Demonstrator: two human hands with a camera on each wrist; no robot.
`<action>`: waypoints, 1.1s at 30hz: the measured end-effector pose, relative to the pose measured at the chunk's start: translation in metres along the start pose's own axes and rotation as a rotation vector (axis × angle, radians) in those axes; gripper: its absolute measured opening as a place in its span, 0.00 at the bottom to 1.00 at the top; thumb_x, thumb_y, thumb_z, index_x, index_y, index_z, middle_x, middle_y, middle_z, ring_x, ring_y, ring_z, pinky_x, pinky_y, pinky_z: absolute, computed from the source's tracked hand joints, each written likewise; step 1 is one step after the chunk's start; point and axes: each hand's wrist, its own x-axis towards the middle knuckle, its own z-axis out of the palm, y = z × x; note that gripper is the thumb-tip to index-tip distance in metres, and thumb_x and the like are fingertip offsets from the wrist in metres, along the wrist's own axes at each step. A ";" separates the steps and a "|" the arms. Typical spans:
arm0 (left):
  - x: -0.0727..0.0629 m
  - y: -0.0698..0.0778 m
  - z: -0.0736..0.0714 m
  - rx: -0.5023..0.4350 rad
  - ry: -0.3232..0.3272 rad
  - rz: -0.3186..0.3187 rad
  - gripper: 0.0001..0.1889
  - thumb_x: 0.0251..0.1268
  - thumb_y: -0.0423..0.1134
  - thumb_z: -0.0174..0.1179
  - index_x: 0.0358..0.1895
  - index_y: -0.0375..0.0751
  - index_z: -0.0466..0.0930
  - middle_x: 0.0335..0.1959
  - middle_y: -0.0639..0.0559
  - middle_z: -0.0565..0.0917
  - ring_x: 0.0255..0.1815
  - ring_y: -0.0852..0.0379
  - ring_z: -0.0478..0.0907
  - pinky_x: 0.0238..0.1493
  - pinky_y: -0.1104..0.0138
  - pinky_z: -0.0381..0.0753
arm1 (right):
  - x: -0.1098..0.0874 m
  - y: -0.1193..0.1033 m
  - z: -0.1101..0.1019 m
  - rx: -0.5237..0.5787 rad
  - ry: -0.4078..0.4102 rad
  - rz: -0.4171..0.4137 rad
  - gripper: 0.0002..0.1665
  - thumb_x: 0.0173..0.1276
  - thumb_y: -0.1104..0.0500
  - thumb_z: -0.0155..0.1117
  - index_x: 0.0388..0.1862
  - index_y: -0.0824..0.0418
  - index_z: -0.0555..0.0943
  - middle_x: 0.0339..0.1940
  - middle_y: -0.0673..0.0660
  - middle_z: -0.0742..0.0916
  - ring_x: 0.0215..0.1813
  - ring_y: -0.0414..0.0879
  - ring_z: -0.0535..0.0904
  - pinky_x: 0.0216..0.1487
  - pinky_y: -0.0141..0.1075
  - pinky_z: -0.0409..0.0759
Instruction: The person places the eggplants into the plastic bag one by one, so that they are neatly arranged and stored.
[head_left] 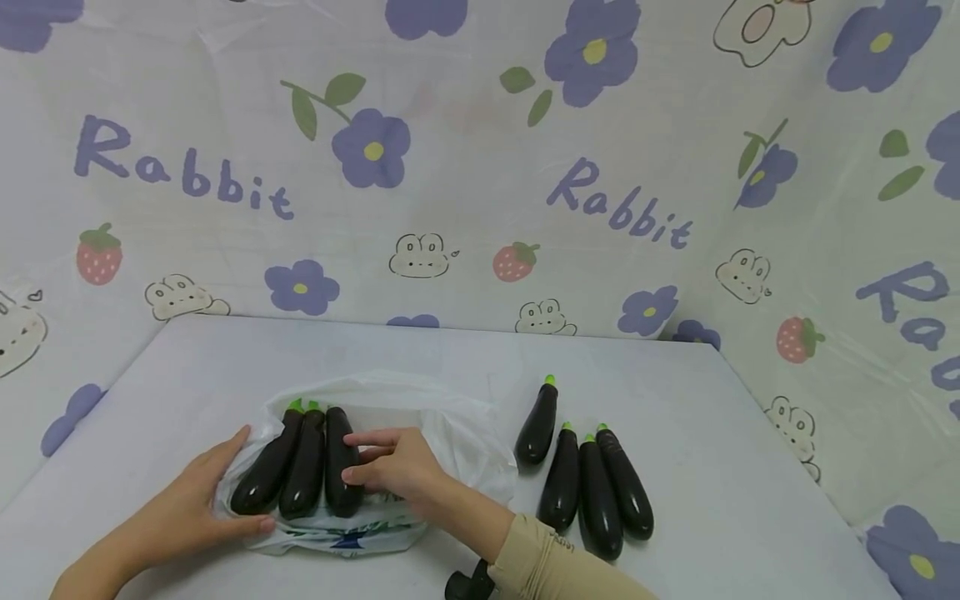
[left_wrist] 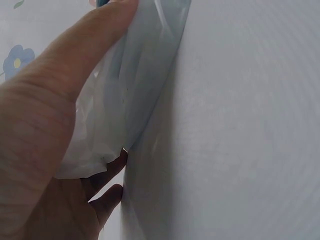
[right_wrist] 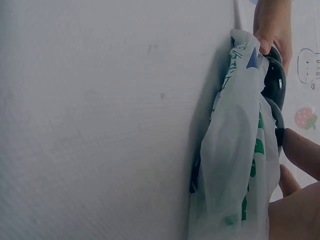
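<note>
A white plastic bag (head_left: 457, 450) lies spread on the table, with blue and green print on its near side. Two eggplants (head_left: 303, 467) with green stems lie side by side on it, and a third eggplant (head_left: 339, 450) lies just to their right. My right hand (head_left: 405, 467) holds this third one, thumb and fingertips on its right part. My left hand (head_left: 187, 504) grips the bag's left edge, thumb in front and fingers behind. In the left wrist view the thumb (left_wrist: 85, 45) lies over the bag's plastic (left_wrist: 115, 110).
Several more eggplants (head_left: 600, 492) lie on the white table (head_left: 735, 467) to the right of the bag. A small black object (head_left: 468, 583) shows beneath the right sleeve. Behind the table hangs a patterned cloth (head_left: 465, 192) with flowers and rabbits.
</note>
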 end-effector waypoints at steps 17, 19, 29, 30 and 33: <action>-0.002 -0.002 0.001 0.024 0.026 0.022 0.63 0.43 0.57 0.77 0.77 0.31 0.48 0.68 0.25 0.62 0.66 0.27 0.58 0.58 0.32 0.61 | -0.003 0.003 0.002 0.065 0.003 -0.007 0.25 0.56 0.73 0.73 0.53 0.59 0.86 0.41 0.57 0.84 0.38 0.45 0.84 0.40 0.40 0.85; -0.002 -0.001 0.001 0.025 0.026 0.024 0.63 0.43 0.57 0.77 0.77 0.30 0.48 0.68 0.25 0.62 0.66 0.26 0.58 0.58 0.32 0.60 | -0.003 0.003 0.002 0.066 0.006 -0.004 0.25 0.56 0.73 0.73 0.53 0.59 0.86 0.41 0.57 0.84 0.39 0.45 0.83 0.41 0.40 0.85; 0.000 0.000 0.001 0.024 0.011 0.015 0.63 0.44 0.58 0.77 0.77 0.30 0.47 0.69 0.25 0.61 0.67 0.26 0.57 0.59 0.32 0.60 | -0.003 0.004 0.000 0.088 0.010 0.006 0.25 0.55 0.74 0.72 0.53 0.59 0.86 0.41 0.59 0.83 0.37 0.45 0.83 0.40 0.41 0.85; 0.000 0.000 0.001 0.025 0.012 0.017 0.63 0.44 0.58 0.77 0.77 0.30 0.47 0.69 0.25 0.61 0.67 0.26 0.58 0.59 0.32 0.61 | -0.003 0.004 0.000 0.091 0.010 0.007 0.25 0.55 0.74 0.72 0.53 0.59 0.86 0.41 0.59 0.83 0.37 0.45 0.83 0.40 0.41 0.85; 0.000 0.000 0.002 0.023 0.015 0.024 0.63 0.44 0.57 0.77 0.77 0.30 0.47 0.69 0.25 0.61 0.66 0.26 0.58 0.59 0.32 0.60 | -0.003 0.004 0.000 0.094 0.011 0.011 0.25 0.55 0.75 0.72 0.53 0.59 0.86 0.41 0.59 0.84 0.37 0.45 0.83 0.40 0.42 0.85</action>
